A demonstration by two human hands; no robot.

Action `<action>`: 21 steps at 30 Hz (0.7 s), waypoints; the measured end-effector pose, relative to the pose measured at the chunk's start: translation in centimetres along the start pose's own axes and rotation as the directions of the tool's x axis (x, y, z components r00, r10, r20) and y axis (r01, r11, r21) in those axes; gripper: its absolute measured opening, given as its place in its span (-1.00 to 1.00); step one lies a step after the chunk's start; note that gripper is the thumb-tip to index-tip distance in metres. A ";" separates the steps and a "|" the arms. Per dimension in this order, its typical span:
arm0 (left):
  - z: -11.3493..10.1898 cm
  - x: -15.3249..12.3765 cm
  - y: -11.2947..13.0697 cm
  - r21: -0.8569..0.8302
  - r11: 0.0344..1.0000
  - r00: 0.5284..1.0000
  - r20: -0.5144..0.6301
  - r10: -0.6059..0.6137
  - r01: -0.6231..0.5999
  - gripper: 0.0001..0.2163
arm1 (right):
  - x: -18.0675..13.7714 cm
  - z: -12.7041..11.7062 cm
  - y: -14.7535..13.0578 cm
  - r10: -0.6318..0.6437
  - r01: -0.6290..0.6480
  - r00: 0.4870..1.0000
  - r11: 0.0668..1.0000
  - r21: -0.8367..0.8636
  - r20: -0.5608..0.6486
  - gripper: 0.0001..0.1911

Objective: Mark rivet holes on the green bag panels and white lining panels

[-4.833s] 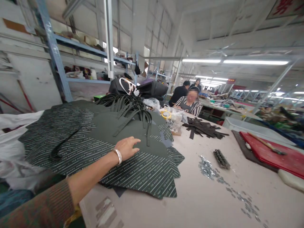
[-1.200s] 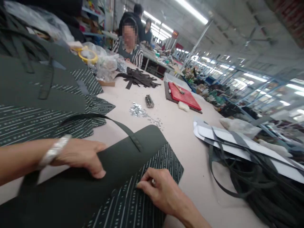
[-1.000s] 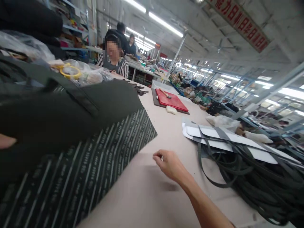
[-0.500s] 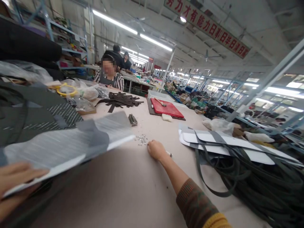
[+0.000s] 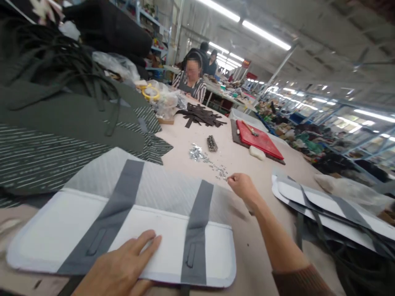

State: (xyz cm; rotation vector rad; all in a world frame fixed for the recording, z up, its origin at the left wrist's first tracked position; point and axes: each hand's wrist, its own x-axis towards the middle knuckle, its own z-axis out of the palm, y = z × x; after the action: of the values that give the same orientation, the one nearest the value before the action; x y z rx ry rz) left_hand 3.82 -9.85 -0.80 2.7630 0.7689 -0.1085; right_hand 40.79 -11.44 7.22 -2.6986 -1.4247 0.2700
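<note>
A white and grey fabric panel [image 5: 154,230] lies before me, crossed by two dark grey strips, each with a stitched oblong outline. My left hand [image 5: 120,263] rests flat on its lower middle, fingers stretched out. To the right of the panel, my right hand [image 5: 243,187] is at the near end of a scatter of small shiny metal pieces [image 5: 219,170]. Its thumb and forefinger are pinched together; what lies between them is too small to make out. Beyond the scatter are a denser heap of these pieces [image 5: 196,152] and a cluster of dark metal parts [image 5: 212,143].
Stacked white panels with dark straps [image 5: 324,201] lie at the right. A hammer [image 5: 250,128] rests on a red board [image 5: 262,142], near a white block [image 5: 257,153]. Dark strips [image 5: 202,115] are piled farther back, and striped dark fabric [image 5: 77,144] covers the left. A co-worker [image 5: 193,78] sits opposite.
The panel, earlier lifted and tilted in my left hand, now lies flat with that hand on top. My right hand remains by the metal pieces, fingers pinched. The view has turned left.
</note>
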 end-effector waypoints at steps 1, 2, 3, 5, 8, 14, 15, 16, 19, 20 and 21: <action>-0.7 0.0 0.5 -0.027 1.000 0.998 0.057 -0.014 0.015 -0.43 | -0.8 -0.1 -1.0 -0.025 0.024 1.000 0.999 0.034 0.015 -0.70; -1.6 0.1 0.9 -0.053 0.998 0.995 0.096 -0.029 0.034 -0.44 | -1.8 0.0 -2.3 -0.051 0.047 0.998 0.995 0.084 0.044 -0.70; -2.3 0.3 1.1 -0.076 0.996 0.991 0.133 -0.031 0.042 -0.44 | -2.9 0.3 -3.7 -0.077 0.062 0.993 0.985 0.160 0.087 -0.72; -3.3 0.5 1.3 -0.108 0.993 0.986 0.164 -0.026 0.044 -0.44 | -5.1 1.4 -6.6 -0.138 0.060 0.971 0.930 0.364 0.194 -0.77; -3.2 0.4 1.3 -0.141 0.990 0.988 0.154 0.004 0.018 -0.44 | -7.3 3.5 -10.7 -0.239 0.016 0.922 0.810 0.586 0.306 -0.84; -2.3 -0.1 1.0 -0.216 0.976 0.995 0.095 0.040 -0.019 -0.42 | -7.6 5.5 -14.8 -0.263 0.036 0.889 0.857 0.513 0.376 -0.84; -2.2 -0.1 1.0 -0.221 0.975 0.996 0.080 0.047 -0.028 -0.42 | -7.4 5.6 -15.1 -0.256 0.040 0.889 0.870 0.492 0.380 -0.84; -2.2 -0.1 1.0 -0.225 0.974 0.996 0.064 0.054 -0.038 -0.42 | -7.4 5.6 -15.3 -0.249 0.045 0.891 0.880 0.472 0.380 -0.83; -2.0 -0.2 0.9 -0.231 0.971 0.997 0.031 0.072 -0.063 -0.41 | -7.4 5.7 -15.8 -0.226 0.048 0.898 0.904 0.425 0.378 -0.82; -1.9 -0.2 0.8 -0.234 0.970 0.997 0.028 0.078 -0.069 -0.40 | -7.4 5.7 -15.9 -0.220 0.047 0.898 0.909 0.414 0.381 -0.82; -1.8 -0.2 0.8 -0.236 0.969 0.996 0.027 0.085 -0.077 -0.40 | -7.5 5.7 -16.1 -0.220 0.052 0.898 0.914 0.403 0.382 -0.82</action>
State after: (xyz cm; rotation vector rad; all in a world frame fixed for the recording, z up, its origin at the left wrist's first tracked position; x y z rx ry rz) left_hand 4.05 -10.15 1.18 2.5557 0.6151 -0.0481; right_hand 22.55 -8.61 4.97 -2.2860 -1.4570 1.0573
